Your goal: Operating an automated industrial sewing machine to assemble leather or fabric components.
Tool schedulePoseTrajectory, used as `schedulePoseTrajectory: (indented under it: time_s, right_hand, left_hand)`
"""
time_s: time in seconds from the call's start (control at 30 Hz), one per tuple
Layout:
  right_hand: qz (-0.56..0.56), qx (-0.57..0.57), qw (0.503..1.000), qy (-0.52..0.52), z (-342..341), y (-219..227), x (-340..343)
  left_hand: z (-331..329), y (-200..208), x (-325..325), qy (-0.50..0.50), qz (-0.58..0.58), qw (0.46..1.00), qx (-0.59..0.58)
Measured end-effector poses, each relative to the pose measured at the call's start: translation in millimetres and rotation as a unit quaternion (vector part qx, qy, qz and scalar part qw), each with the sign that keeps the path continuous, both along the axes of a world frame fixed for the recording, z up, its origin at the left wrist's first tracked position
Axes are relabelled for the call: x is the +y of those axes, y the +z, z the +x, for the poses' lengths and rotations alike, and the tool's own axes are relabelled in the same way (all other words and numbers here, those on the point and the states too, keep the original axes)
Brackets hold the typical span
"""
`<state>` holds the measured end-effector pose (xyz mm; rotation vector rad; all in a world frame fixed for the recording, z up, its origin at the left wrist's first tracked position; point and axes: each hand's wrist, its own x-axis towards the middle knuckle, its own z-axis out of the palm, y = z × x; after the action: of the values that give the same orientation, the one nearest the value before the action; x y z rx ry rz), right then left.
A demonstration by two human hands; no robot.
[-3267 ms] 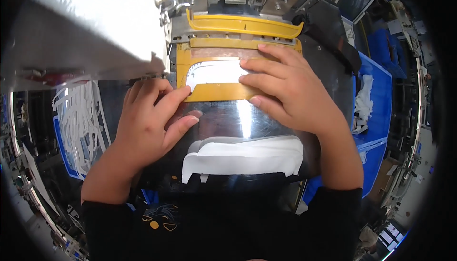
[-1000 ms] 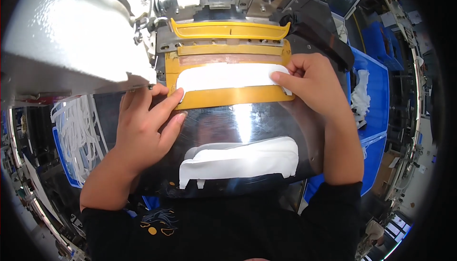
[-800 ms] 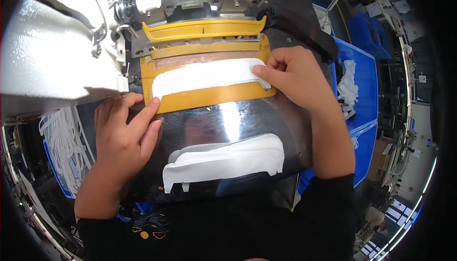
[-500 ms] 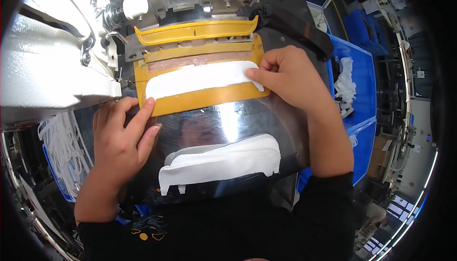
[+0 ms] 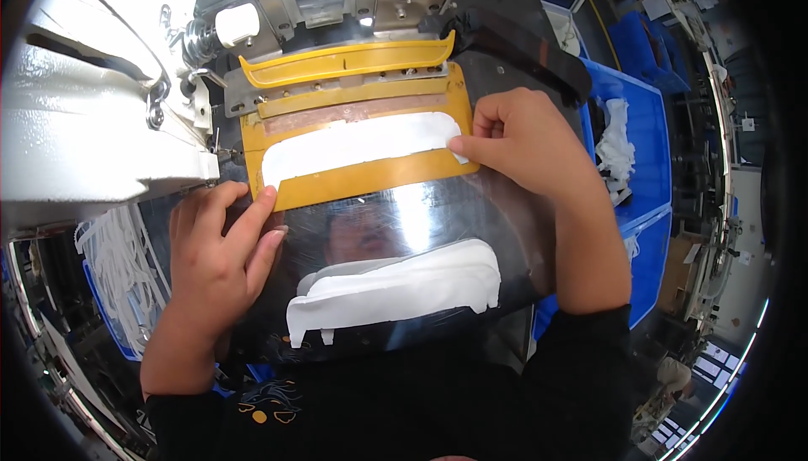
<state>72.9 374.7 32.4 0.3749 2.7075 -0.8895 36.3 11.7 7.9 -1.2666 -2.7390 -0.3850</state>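
A white, curved, collar-shaped fabric piece [image 5: 358, 143] lies flat on a yellow template plate [image 5: 370, 189]. My left hand [image 5: 220, 246] rests at the plate's near left corner, fingers apart, with the index fingertip on the piece's left end. At the opposite end, my right hand [image 5: 522, 143] has its fingers curled in and its thumb pressed on the fabric's narrow right tip. What lies under that thumb is partly hidden. Just beyond the fabric stands a raised yellow clamp bar [image 5: 349, 61]. Nearer to me, several similar white fabric pieces [image 5: 396, 288] lie stacked on the shiny metal table [image 5: 353, 230].
A white sewing machine head [image 5: 101, 124] stands close on the left, beside a thread spool [image 5: 237, 27]. White strips [image 5: 122, 263] hang over a blue bin at lower left. Blue bins [image 5: 644, 154] with white scraps [image 5: 614, 145] stand at right. A dark curved part [image 5: 539, 53] lies at the back right.
My right thumb has slid slightly toward me, down to the fabric's right tip. My left hand stays at the left corner. The whole view has shifted a little.
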Motion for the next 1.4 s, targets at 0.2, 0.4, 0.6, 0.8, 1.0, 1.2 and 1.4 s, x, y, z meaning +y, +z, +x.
schedulePoseTrajectory:
  time_s: [0.2, 0.4, 0.6, 0.8, 1.0, 1.2, 1.4]
  right_hand:
    - [-0.064, 0.115, 0.991, -0.023, -2.1, -5.1, 15.1]
    - [0.137, 0.405, 0.904, -0.015, -45.1, -28.0, 90.4]
    - [0.057, 0.137, 0.988, -0.034, -73.1, -13.5, 101.6]
    - [0.073, 0.19, 0.978, -0.042, -63.9, -13.9, 106.9]
    - [-0.201, 0.195, 0.96, 0.001, -20.6, 37.3, 51.7]
    - [-0.189, 0.072, 0.963, 0.181, -46.8, 17.6, -69.0]
    - [-0.067, 0.015, 0.983, 0.171, -70.0, -5.1, -106.3]
  left_hand:
    - [-1.3, 0.4, -4.0, -0.007, 0.011, 1.0, 0.014]
    - [-1.0, -3.0, -1.8, -0.011, 0.065, 0.998, 0.003]
    - [-1.1, -0.9, -4.8, -0.009, 0.081, 0.997, -0.015]
    - [-1.8, 0.1, -9.4, -0.011, 0.086, 0.996, -0.029]
    - [-2.4, -3.9, -7.3, -0.007, 0.079, 0.996, -0.03]
    - [-3.6, -6.8, -9.2, -0.018, 0.099, 0.995, -0.025]
    - [-4.2, -10.3, -10.5, -0.019, 0.137, 0.99, -0.024]
